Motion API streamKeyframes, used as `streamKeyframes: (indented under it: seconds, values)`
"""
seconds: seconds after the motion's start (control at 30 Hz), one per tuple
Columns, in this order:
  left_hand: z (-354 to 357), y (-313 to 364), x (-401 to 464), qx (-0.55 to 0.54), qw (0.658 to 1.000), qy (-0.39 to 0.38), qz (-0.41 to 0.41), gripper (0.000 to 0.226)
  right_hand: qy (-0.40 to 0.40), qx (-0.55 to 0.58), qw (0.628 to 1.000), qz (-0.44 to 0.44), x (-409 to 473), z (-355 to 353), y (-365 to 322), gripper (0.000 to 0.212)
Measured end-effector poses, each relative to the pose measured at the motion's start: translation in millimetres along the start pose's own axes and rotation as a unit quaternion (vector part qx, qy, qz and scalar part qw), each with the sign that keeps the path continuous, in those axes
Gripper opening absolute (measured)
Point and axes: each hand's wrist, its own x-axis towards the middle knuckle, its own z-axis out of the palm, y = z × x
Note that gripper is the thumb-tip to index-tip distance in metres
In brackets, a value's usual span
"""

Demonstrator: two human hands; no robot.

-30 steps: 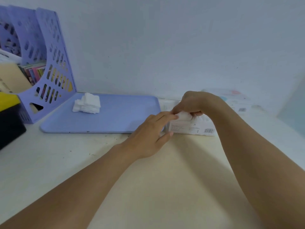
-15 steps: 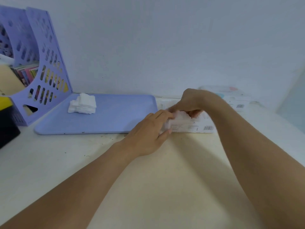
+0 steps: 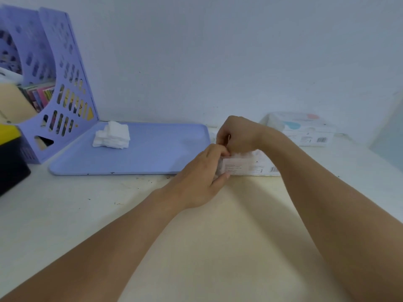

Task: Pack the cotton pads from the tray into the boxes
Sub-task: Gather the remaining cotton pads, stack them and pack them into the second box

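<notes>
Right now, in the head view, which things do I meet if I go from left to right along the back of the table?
Purple file rack → stack of cotton pads on the purple tray → left hand and right hand at the near box → far box.

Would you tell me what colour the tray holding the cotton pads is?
The tray is a pale lilac-blue, plain and unpatterned, seen best in the head view.

two boxes (image 3: 250,165) (image 3: 305,129), one tray (image 3: 152,149), perhaps one pad pile (image 3: 112,136)
</notes>
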Motion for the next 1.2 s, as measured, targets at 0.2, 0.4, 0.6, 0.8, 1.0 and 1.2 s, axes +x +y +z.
streamKeyframes:
  seconds: [0.2,0.4,0.6,0.8,1.0,1.2]
  values:
    - [-5,0,2,-0.030,0.999,-0.006,-0.031,0.032,-0.108,-0.139,0.983,0.059,-13,-8,-5,0.022]
    - [-26,-4,2,-0.187,0.979,0.054,-0.063,0.041,-0.053,-0.088,0.994,0.048,-18,-15,-26,0.038]
    - [-125,-65,-12,-0.101,0.860,0.457,-0.204,0.028,0.159,0.159,0.964,-0.145,-5,7,-98,0.020]
    - [-157,-158,-53,-0.113,0.796,0.365,-0.469,0.056,0.046,0.422,0.905,-0.025,102,65,-175,0.041]
    - [-153,-190,-41,-0.103,0.821,0.245,-0.505,0.054,-0.079,0.306,0.947,-0.050,165,86,-198,0.044]
    - [-146,-189,-35,-0.180,0.836,0.198,-0.479,0.061,-0.210,0.367,0.904,-0.058,191,79,-186,0.060]
